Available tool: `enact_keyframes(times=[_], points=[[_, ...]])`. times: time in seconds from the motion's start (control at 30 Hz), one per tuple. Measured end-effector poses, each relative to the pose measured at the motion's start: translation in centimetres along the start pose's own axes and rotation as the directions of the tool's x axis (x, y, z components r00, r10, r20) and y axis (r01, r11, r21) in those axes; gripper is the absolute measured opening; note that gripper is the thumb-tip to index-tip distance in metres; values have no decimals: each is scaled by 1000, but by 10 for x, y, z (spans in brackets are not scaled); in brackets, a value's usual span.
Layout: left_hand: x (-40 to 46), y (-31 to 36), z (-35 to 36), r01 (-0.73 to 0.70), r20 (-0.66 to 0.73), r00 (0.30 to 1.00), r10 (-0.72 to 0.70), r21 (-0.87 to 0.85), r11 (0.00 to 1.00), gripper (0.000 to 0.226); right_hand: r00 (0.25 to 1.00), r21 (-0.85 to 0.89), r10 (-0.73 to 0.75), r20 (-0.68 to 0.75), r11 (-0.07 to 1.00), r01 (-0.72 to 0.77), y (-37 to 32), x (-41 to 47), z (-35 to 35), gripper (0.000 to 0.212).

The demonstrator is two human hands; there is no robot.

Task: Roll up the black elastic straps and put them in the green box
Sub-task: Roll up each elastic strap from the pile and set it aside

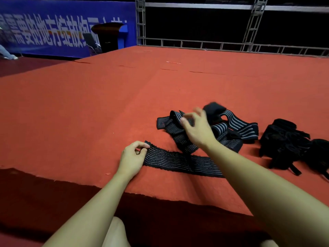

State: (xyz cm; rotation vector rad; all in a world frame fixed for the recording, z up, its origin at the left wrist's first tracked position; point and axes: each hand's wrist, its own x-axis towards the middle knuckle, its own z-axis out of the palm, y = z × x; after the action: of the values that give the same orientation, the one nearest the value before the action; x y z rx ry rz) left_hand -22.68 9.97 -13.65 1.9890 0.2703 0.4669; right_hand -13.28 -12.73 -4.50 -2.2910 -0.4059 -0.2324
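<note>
My left hand (130, 158) pinches the strap's (179, 162) end at 6 o'clock while my right hand (195, 128) hovers loose-fingered over the tangled pile (204, 130) at 3 o'clock, so I judge 1 tug could snag it, and the green box is out of view.

An event hall: red-carpeted stage (124, 97); metal trusses (254, 24); blue banner (53, 24).

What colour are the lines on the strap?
Thin white lines on the black strap, clearest in the head view.
</note>
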Motion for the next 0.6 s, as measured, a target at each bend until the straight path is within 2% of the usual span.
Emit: enact_keyframes(times=[0.07, 0.13, 0.2, 0.27, 0.37, 0.5, 0.6], points=[[-3, 3, -1, -33, -13, 999, 33, -19, 999, 25, 974, -10, -23, 225, 1000, 26, 10, -17, 14, 41], [-6, 6, -3, -43, -23, 999, 42, -37, 998, 25, 901, -51, -3, 433, 998, 28, 19, -34, 26, 52], [-7, 7, -6, -11, -43, 999, 9, -50, 999, 26, 862, -154, -29, 506, 980, 123, 29, -48, 35, 64], [-4, 9, -10, 25, -78, 997, -25, -3, 1000, 25, 866, -306, -100, 490, 910, 278, 40, -58, 35, 68], [-1, 5, -22, 83, -111, 992, -57, 240, 967, 24, 901, -431, -145, 408, 840, 331, 66, -74, 15, 69], [0, -2, -31, 78, -16, 997, -78, 403, 912, 21, 987, -638, -49, 152, 758, 136, 112, -91, -21, 68], [-4, -1, -27, 53, -5, 998, -57, 422, 905, 20, 995, -683, 99, 0, 727, -72, 132, -97, -39, 59]])
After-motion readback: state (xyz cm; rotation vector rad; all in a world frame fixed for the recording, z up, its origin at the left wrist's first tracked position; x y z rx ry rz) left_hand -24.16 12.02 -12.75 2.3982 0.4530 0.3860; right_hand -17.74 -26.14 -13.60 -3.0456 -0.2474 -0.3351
